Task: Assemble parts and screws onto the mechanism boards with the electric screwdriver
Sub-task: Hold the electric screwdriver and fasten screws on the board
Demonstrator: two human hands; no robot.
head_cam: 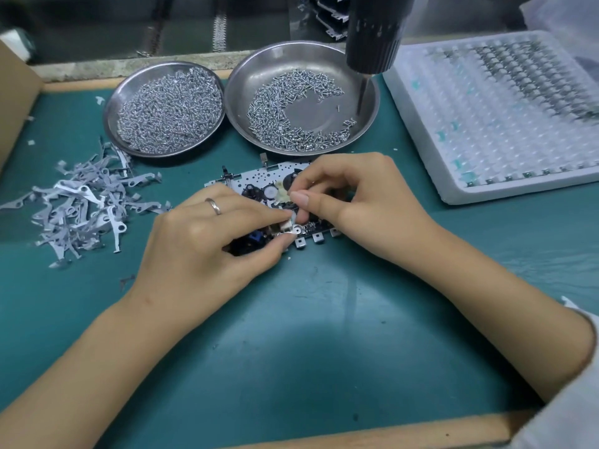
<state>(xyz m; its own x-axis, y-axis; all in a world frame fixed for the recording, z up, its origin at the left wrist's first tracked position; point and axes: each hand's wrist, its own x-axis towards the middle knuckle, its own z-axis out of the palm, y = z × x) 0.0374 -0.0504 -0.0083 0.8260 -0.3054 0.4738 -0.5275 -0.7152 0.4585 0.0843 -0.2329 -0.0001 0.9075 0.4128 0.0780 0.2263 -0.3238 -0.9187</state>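
Observation:
A mechanism board (259,176), a perforated metal plate with black and white gears, lies on the green mat at centre. My left hand (207,247) rests on its left half and pinches a small flat metal part (293,229) at the board's near edge. My right hand (350,202) curls over the right half, its fingertips pinching at the same small part beside a cream plastic piece (282,192). The black electric screwdriver (372,34) hangs above the right steel dish, and neither hand holds it.
Two steel dishes stand behind the board: the left dish (113,102) is full of screws, the right dish (369,108) holds a crescent of screws. A heap of flat metal levers (81,202) lies at left. A white foam tray (421,140) of small parts sits at right. A cardboard box (16,98) stands far left.

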